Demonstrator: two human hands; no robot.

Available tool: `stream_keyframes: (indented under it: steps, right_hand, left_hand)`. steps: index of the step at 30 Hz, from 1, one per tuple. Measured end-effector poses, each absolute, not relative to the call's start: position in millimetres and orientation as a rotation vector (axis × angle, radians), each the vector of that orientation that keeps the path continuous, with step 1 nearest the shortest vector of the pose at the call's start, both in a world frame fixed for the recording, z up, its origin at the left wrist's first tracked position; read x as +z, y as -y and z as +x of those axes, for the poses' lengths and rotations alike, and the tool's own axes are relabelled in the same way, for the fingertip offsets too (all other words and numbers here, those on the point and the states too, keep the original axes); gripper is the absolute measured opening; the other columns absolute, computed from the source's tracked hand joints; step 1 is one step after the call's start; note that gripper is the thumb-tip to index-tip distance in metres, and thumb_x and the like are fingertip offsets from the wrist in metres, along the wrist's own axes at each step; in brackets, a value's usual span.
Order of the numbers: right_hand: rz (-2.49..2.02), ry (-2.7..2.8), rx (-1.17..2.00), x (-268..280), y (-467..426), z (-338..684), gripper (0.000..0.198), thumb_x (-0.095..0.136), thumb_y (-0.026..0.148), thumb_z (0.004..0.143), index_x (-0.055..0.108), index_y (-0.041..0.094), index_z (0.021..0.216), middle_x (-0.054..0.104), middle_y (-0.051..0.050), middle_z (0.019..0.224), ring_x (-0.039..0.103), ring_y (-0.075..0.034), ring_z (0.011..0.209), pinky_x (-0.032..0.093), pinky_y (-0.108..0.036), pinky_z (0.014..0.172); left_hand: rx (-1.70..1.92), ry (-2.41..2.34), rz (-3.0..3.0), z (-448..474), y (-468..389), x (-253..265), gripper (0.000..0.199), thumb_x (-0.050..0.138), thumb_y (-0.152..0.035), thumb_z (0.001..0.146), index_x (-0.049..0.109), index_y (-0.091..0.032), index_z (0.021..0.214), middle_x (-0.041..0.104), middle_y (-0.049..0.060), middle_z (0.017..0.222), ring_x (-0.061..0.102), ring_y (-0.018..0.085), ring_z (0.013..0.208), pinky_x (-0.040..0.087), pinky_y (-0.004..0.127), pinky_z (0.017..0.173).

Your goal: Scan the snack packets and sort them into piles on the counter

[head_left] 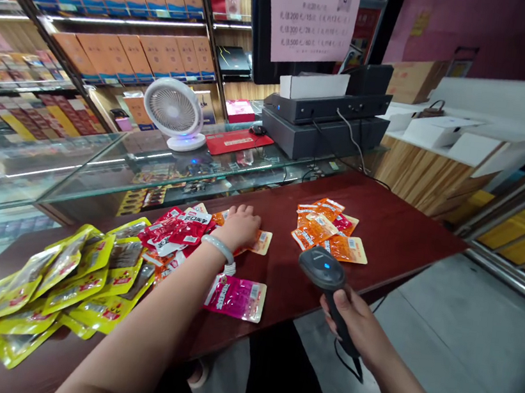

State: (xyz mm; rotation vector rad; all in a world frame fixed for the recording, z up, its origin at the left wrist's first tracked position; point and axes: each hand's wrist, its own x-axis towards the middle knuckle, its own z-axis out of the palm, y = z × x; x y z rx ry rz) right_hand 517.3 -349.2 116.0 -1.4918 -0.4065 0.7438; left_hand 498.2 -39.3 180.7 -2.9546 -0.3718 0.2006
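Scanner (323, 268): dark plastic, rounded head, slim handle, clamped in the curled fingers of the right hand (353, 317), near a small heap of glossy orange packets (318, 231). Left hand (239, 227): palm down over further orange sachets (262, 243); whether it grips one cannot be told. Magenta packet (235, 297): flat, shiny, rectangular, near the left wrist. Red packets (175, 229): crinkled, piled beside yellow pouches (87, 276) with clear windows. Table (412, 235): smooth, reddish-brown, beneath all packets.

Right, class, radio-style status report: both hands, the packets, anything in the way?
Left hand over orange packet, contact unclear. Right hand gripping barcode scanner. In the way: left forearm, partly hiding red packets.
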Motion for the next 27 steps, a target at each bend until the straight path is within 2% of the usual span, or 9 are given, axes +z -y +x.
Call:
stream_keyframes:
  steps: [3,6,10,13,17,22,27]
  right_hand:
    - [-1.473,0.372,0.739,115.7,348.7,514.6,0.057,0.060,0.077,0.078,0.055,0.021,0.086,0.054,0.003,0.067,0.045,-0.009,0.044,0.033,-0.020,0.039]
    - [-1.437,0.374,0.739,114.0,347.4,512.9,0.055,0.061,0.075,0.079,0.055,0.021,0.088,0.054,0.003,0.067,0.045,-0.008,0.044,0.033,-0.020,0.040]
    - [-1.409,0.373,0.736,111.8,342.8,512.7,0.053,0.059,0.073,0.082,0.056,0.021,0.092,0.054,0.003,0.067,0.046,-0.009,0.045,0.035,-0.021,0.042]
    - [-1.395,0.390,0.728,114.6,337.9,514.2,0.052,0.058,0.072,0.083,0.055,0.021,0.090,0.055,0.003,0.070,0.045,-0.008,0.045,0.034,-0.020,0.042]
    - [-1.356,0.411,0.725,124.9,330.9,518.9,0.052,0.059,0.072,0.083,0.052,0.021,0.090,0.053,0.004,0.069,0.044,-0.007,0.045,0.032,-0.019,0.041]
    - [-1.304,0.360,0.705,134.4,325.6,527.4,0.055,0.061,0.075,0.079,0.049,0.022,0.089,0.049,0.007,0.065,0.039,-0.005,0.041,0.028,-0.018,0.038]
    - [-1.312,0.364,0.680,131.1,332.6,534.3,0.054,0.060,0.075,0.080,0.050,0.022,0.088,0.050,0.007,0.065,0.040,-0.006,0.041,0.030,-0.018,0.039]
  left_hand:
    - [0.219,0.316,-2.970,503.8,36.3,180.6,0.047,0.079,-0.040,0.064,0.069,-0.018,0.104,0.061,0.017,0.120,0.051,0.035,0.119,0.033,0.050,0.104]
    - [0.080,0.238,-3.002,507.5,40.2,179.8,0.042,0.076,-0.038,0.071,0.066,-0.017,0.106,0.067,0.015,0.110,0.058,0.032,0.114,0.034,0.047,0.105]
    - [0.037,0.274,-3.135,514.4,52.9,179.0,0.043,0.070,-0.040,0.080,0.058,-0.019,0.116,0.072,0.012,0.100,0.068,0.028,0.095,0.046,0.036,0.087]
    - [-0.015,0.258,-3.299,522.3,65.1,176.1,0.040,0.066,-0.042,0.084,0.055,-0.020,0.116,0.072,0.010,0.101,0.069,0.026,0.094,0.048,0.031,0.078]
    - [-0.102,0.134,-3.444,531.3,79.1,171.6,0.036,0.066,-0.035,0.084,0.054,-0.020,0.115,0.072,0.007,0.102,0.068,0.023,0.094,0.049,0.028,0.081]
    - [-0.098,0.088,-3.430,538.1,89.6,170.0,0.032,0.058,-0.023,0.088,0.055,-0.017,0.120,0.071,0.011,0.101,0.069,0.022,0.093,0.050,0.032,0.085]
    - [-0.088,0.150,-3.457,559.9,95.3,168.2,0.045,0.068,-0.032,0.083,0.053,-0.019,0.124,0.072,0.010,0.103,0.069,0.024,0.098,0.050,0.031,0.084]
